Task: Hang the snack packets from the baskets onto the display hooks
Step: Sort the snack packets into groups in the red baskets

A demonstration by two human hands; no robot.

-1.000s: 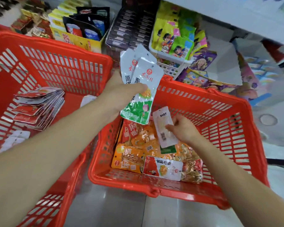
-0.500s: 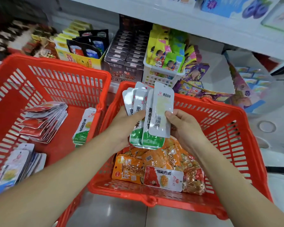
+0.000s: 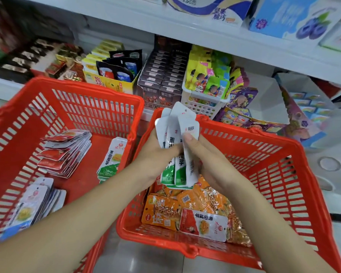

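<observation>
In the left red slatted plastic basket (image 3: 67, 86) a slumped stack of red-and-white flat packets (image 3: 65, 152) lies mid-floor, a fan of pale packets with blue bottoms (image 3: 34, 203) sits by the near left wall, and a single white-and-green packet (image 3: 111, 158) lies by the right wall; none of these looks at risk.

Between the baskets, the left hand (image 3: 156, 156) curls round the lower middle of a bundle of white-and-green foil snack packets (image 3: 173, 134), held upright above the far left corner of the right red slatted plastic basket (image 3: 274, 138); the right hand (image 3: 211, 162) pinches the rightmost packet of that bundle, thumb on its face.

The packets splay at the top and their punched hang holes do not line up; as I judge it, a hook would catch only some, and the rest could slide off. The foil looks slick; if the left grip loosens while the right hand squares the tops, packets could drop among the orange crinkled packets (image 3: 187, 203) and the red-and-white flat packet (image 3: 205, 225) in the basket below, which would cost only time.

No display hook is in view, so I cannot tell where the bundle must go; on the way up it could brush the white shelf edge (image 3: 185, 34) at the far side.
</observation>
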